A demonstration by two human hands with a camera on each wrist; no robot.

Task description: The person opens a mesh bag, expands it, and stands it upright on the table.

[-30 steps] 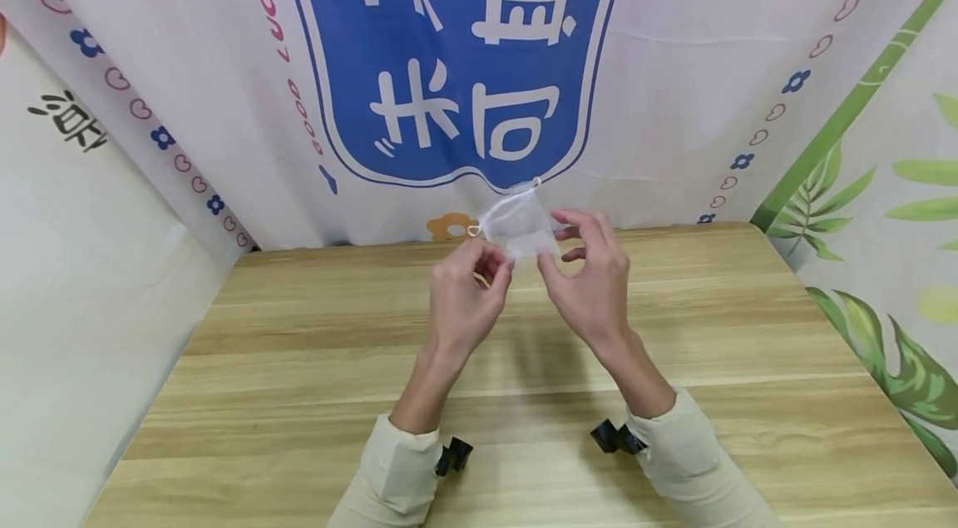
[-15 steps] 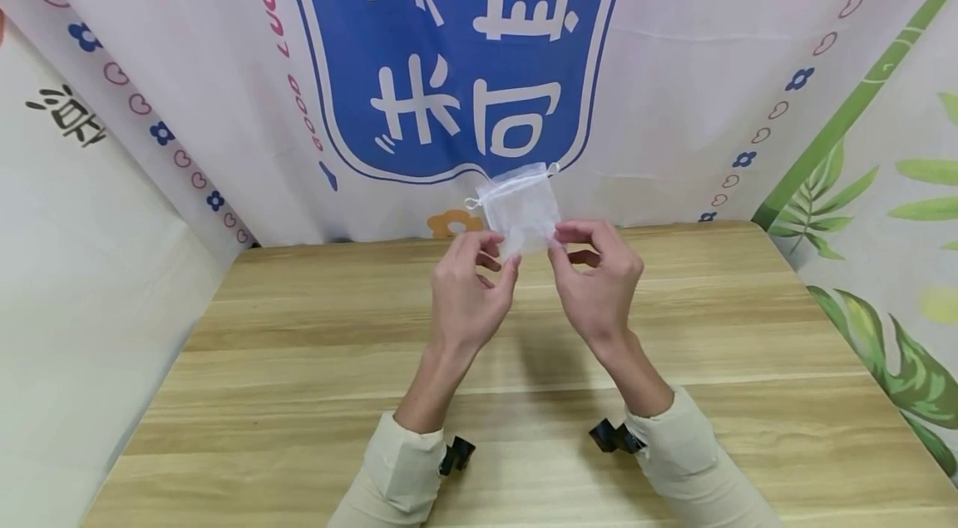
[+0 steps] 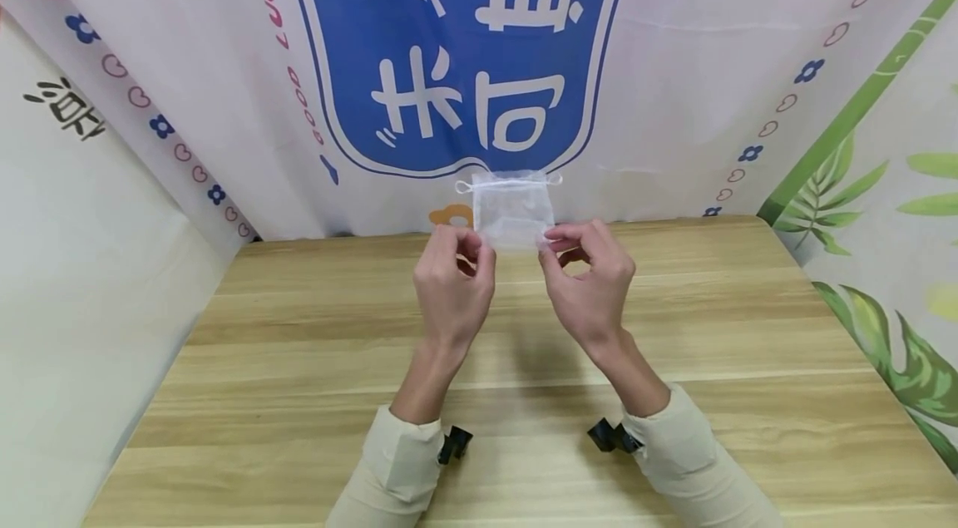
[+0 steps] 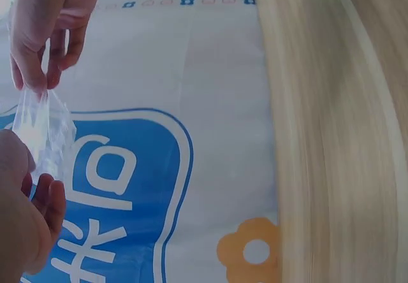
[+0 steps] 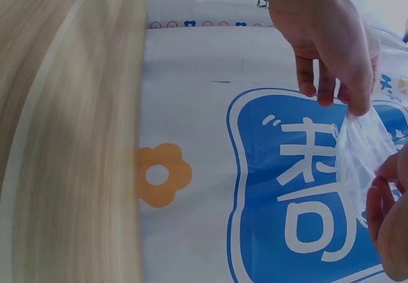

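Note:
A small sheer white drawstring pouch (image 3: pixel 513 208) hangs between both hands above the far part of the table, its cord loops sticking out at the two upper corners. My left hand (image 3: pixel 455 283) pinches its lower left corner between thumb and fingers. At the lower right corner, my right hand (image 3: pixel 590 283) pinches it the same way. The left wrist view shows the thin pouch (image 4: pixel 48 130) stretched between the two hands. In the right wrist view the see-through pouch (image 5: pixel 363 155) lies in front of the blue print.
A wood-grain table (image 3: pixel 299 362) spreads beneath the hands. Behind its far edge hangs a white cloth with a blue printed panel (image 3: pixel 456 37). A leaf-patterned cloth (image 3: pixel 883 262) is on the right, a pale one (image 3: pixel 90 262) on the left. Small black devices (image 3: pixel 455 445) sit at both cuffs.
The pouch has turned from tilted to nearly level and spread flatter. My left hand has shifted slightly left and now pinches the lower left corner; the right hand keeps near the lower right corner.

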